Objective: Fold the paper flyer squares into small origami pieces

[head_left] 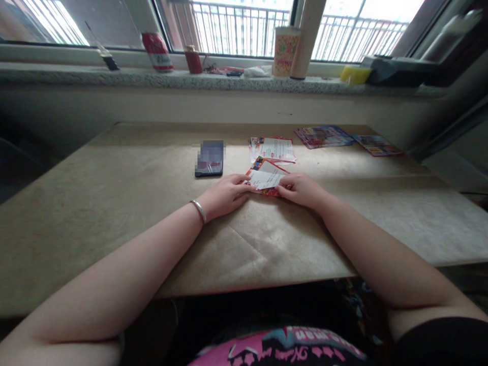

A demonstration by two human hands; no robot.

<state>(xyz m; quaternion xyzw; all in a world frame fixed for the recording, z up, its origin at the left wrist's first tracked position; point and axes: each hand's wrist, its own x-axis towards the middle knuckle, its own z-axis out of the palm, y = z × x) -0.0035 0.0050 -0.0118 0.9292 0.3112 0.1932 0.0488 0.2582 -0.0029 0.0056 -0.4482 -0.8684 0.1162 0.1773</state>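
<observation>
A small printed leaflet [266, 177], white with red and orange edges, lies folded on the brown table [114, 203]. My left hand [224, 194], with a silver bangle on its wrist, pinches the leaflet's left edge. On the leaflet's right edge my right hand [301, 189] presses with its fingers closed. Just behind lies a second leaflet [273, 149], flat and untouched.
A dark phone [209, 158] lies left of the leaflets. Two more colourful leaflets [323, 136] [377, 145] lie at the back right. On the window sill [213, 81] stand a red can [157, 52], a paper cup [285, 51] and a yellow sponge [354, 74].
</observation>
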